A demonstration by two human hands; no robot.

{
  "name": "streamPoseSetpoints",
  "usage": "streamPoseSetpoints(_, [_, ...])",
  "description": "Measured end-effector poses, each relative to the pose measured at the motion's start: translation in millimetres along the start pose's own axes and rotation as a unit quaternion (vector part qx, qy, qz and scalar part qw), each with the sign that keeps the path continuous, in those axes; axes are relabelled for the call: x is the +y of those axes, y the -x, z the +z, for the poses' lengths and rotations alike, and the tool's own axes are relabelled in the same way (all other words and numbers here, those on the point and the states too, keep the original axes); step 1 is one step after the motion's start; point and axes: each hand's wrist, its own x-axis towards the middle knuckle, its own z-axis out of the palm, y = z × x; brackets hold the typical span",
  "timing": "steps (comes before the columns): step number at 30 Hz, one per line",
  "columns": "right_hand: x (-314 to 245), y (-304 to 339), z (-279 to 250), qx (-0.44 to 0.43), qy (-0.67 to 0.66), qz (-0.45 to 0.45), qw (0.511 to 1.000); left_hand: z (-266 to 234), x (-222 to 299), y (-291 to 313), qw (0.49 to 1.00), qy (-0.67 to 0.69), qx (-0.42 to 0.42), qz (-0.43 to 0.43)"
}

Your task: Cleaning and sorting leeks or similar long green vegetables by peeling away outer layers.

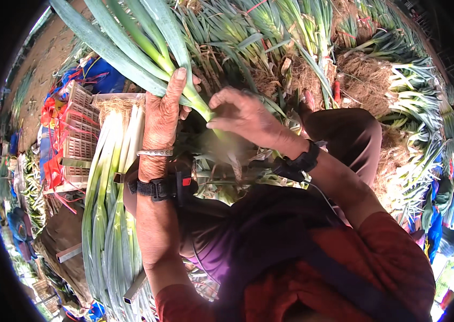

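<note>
My left hand [163,115] is wrapped round a leek [199,104], its thumb lying along the stalk just below the fanned green leaves. Those leaves reach up past the top of the picture. On the pale stalk lower down, my right hand [248,119] has its thumb and fingers closed at the outer layer. The root end beneath that hand is smeared by motion. Just left of my left forearm lies a pile of leeks [110,177] with clean white stalks, their roots at the far end and green leaves toward me.
A beige plastic crate [79,137] stands at the left, hung with red ribbons [52,166]. Bundled leeks [313,32] with dry brown roots [364,80] line the far side and right. My bent knee [347,139] is at the right. A metal bar end [134,288] juts out beside the pile.
</note>
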Motion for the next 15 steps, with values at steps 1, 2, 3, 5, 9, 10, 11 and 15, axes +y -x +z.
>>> streamPoseSetpoints(1, [4, -2, 8, 0.053, 0.031, -0.070, 0.996, 0, 0, 0, 1.000, -0.007, -0.003, -0.001])
streamPoseSetpoints(2, [3, -3, 8, 0.055, 0.047, -0.067, 0.995, 0, -1, 0, 1.000, -0.007, -0.002, -0.003])
streamPoseSetpoints(3, [0, -3, 7, 0.056, 0.062, -0.063, 0.994, 0, -2, -1, 1.000, -0.006, -0.001, -0.005])
streamPoseSetpoints(5, [2, -3, 7, 0.065, 0.086, -0.061, 0.992, 1, -5, -2, 1.000, 0.000, 0.012, -0.006])
streamPoseSetpoints(9, [6, -3, 18, 0.094, 0.162, -0.091, 0.978, 5, -7, -5, 0.999, -0.002, 0.054, 0.001])
streamPoseSetpoints(10, [6, -3, 21, 0.100, 0.191, -0.102, 0.971, 5, -9, -5, 0.998, -0.007, 0.065, 0.000])
streamPoseSetpoints(11, [9, -6, 23, 0.104, 0.230, -0.156, 0.955, 4, -11, -7, 0.997, -0.018, 0.073, -0.006])
streamPoseSetpoints(15, [-5, 7, 23, -0.132, 0.429, -0.291, 0.845, -9, -23, -16, 0.992, -0.038, 0.122, -0.003])
